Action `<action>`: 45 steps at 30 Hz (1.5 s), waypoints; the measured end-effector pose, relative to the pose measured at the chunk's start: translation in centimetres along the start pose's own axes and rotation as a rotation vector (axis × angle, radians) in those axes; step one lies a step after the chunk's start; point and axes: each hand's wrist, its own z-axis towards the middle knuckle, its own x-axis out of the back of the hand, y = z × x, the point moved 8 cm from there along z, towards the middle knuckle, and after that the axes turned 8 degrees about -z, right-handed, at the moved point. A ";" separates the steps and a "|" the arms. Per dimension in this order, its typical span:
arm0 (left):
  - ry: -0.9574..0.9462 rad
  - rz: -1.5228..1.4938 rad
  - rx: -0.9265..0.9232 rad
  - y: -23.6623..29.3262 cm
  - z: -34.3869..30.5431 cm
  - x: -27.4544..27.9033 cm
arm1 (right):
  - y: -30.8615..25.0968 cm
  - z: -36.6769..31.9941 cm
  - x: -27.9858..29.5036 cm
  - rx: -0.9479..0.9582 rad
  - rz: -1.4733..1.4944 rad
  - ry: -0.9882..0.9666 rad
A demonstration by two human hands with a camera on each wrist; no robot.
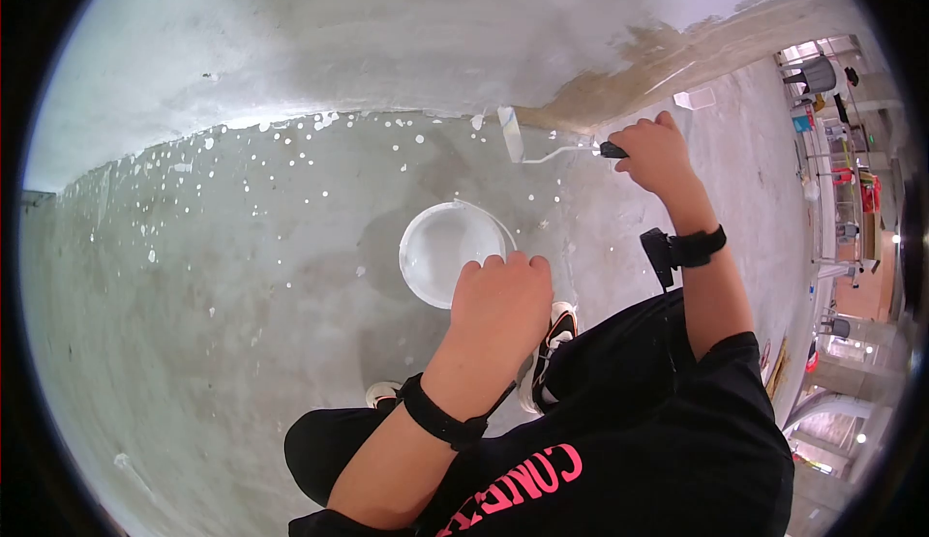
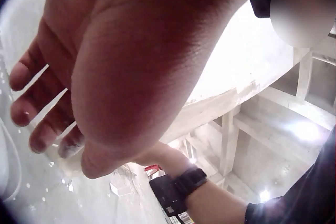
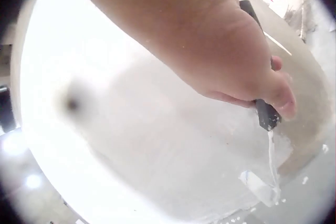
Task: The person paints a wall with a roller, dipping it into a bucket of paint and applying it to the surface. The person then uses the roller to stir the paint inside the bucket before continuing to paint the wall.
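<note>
A small paint roller (image 1: pixel 510 134) with a white sleeve and a thin bent rod is held by my right hand (image 1: pixel 658 155). My fingers wrap its black handle (image 3: pixel 268 116), and the roller (image 3: pixel 259 188) is close to the base of the wall. Below and left of it, a white bucket (image 1: pixel 426 271) of white paint stands on the floor. My left hand (image 1: pixel 503 295) hovers by the bucket's near right side, overlapping its rim in the head view. Its fingers (image 2: pixel 46 129) are loosely bent and spread, with nothing between them.
The wall (image 1: pixel 387 34) is pale, with a bare brown patch (image 1: pixel 619 77) low on the right. White paint drops dot the grey floor (image 1: pixel 242 295). A pale tray-like object (image 1: pixel 695 100) lies farther right along the wall. My shoes (image 1: pixel 554 353) are close to the bucket.
</note>
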 end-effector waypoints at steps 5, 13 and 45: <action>-0.018 0.003 -0.012 0.0 0.2 -0.7 | 2.5 -2.8 2.8 -0.101 0.102 0.016; -0.019 0.013 -0.013 -0.1 0.0 -1.3 | 6.3 -2.1 3.5 -0.267 0.290 0.109; -0.033 0.038 0.005 0.3 -0.5 -1.0 | 6.0 -2.9 4.5 -0.236 0.433 0.122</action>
